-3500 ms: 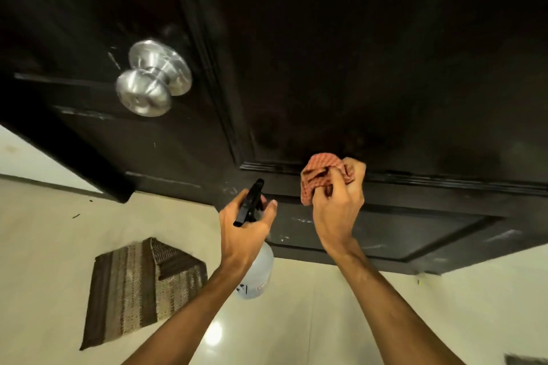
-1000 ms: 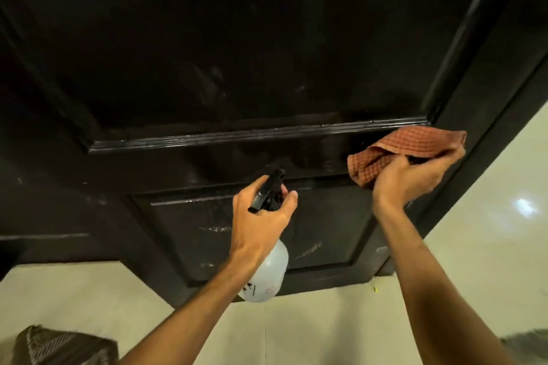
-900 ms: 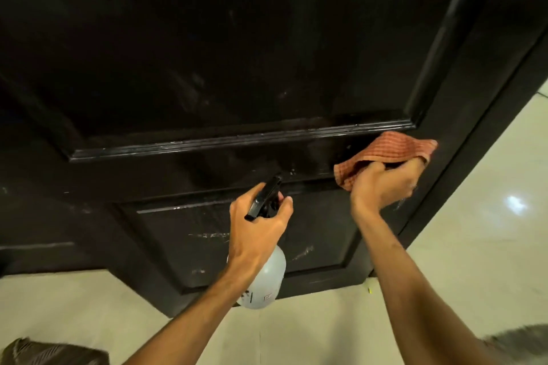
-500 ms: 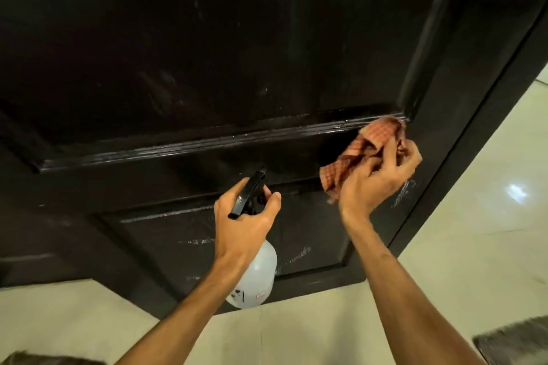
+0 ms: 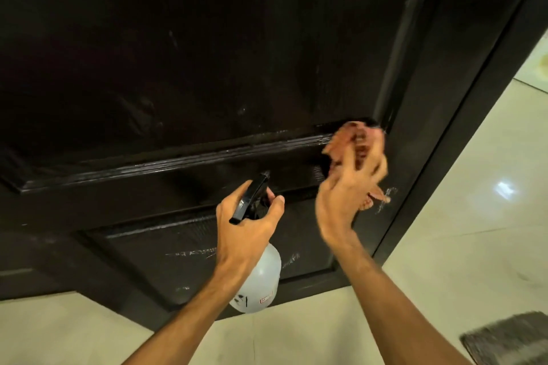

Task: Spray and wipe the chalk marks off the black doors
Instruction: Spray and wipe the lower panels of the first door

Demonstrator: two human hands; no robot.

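**Cloth at the panel corner, bottle held lower**

The right grip (image 5: 344,198) is a bare hand, clamped on a reddish cloth (image 5: 351,139). The fingers curl around the bunched fabric, which sticks out above the fingers and a little below the palm at the right. Hand and cloth are both blurred. The cloth lies against the black door (image 5: 207,53), at the right end of the horizontal moulding (image 5: 178,163), just beside the vertical edge of the upper panel. A white chalk mark (image 5: 388,195) shows on the door just to the right of this hand, not covered.

The left grip (image 5: 249,225) is closed around the neck of a spray bottle (image 5: 264,281). The black spray head stands above the hand and points toward the door, and the pale round body hangs below the wrist. More chalk strokes (image 5: 192,253) show on the lower panel, to the left of the bottle. Pale floor tiles (image 5: 444,231) lie at the right, with a grey mat (image 5: 510,338) in the near corner.
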